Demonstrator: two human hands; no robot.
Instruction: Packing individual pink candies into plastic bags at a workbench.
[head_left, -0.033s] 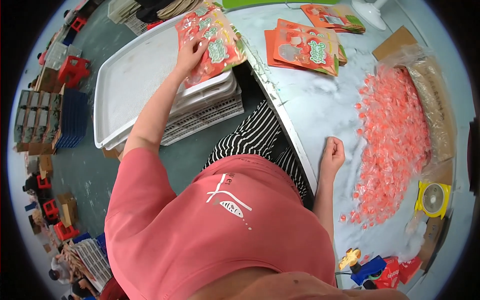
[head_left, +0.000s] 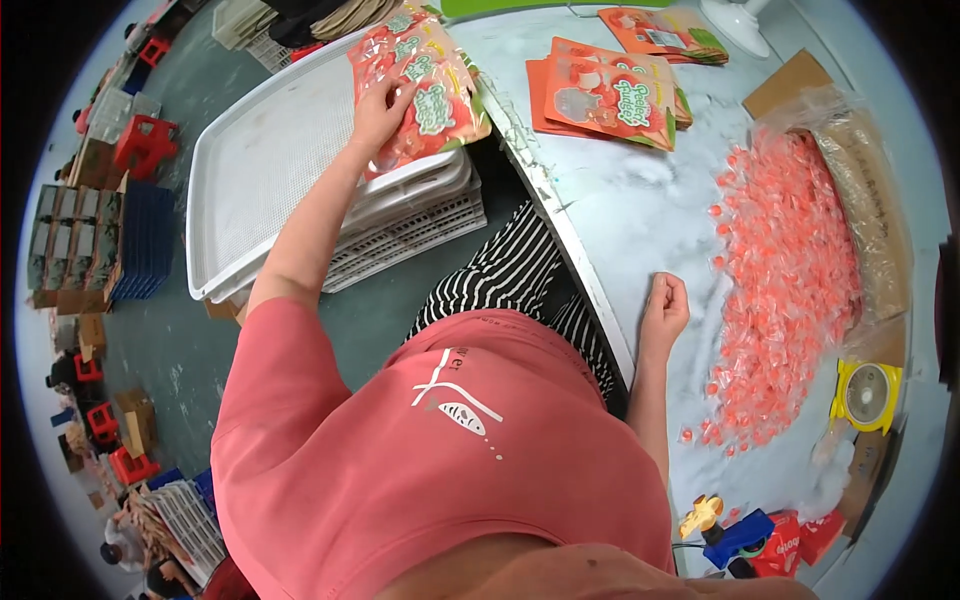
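Note:
My left hand (head_left: pixel 380 115) lies on a row of overlapping red-orange printed pouches (head_left: pixel 435 105). Its fingers are apart on the glossy film. The pouches rest at the right end of a white perforated tray (head_left: pixel 240 160), the top one of a stack. On the light marbled table my right hand (head_left: pixel 665 310) rests with its fingers curled in and nothing visible in them. To the right of that hand spreads a large heap of small red candies in clear wrappers (head_left: pixel 785 290).
More red pouches (head_left: pixel 610 95) lie stacked toward the table's far end, with another group (head_left: pixel 665 35) behind. A cardboard box lined with clear plastic (head_left: pixel 865 210) borders the candies. A yellow round-dial scale (head_left: pixel 865 397) stands at the right. Red stools (head_left: pixel 145 140) are on the floor at left.

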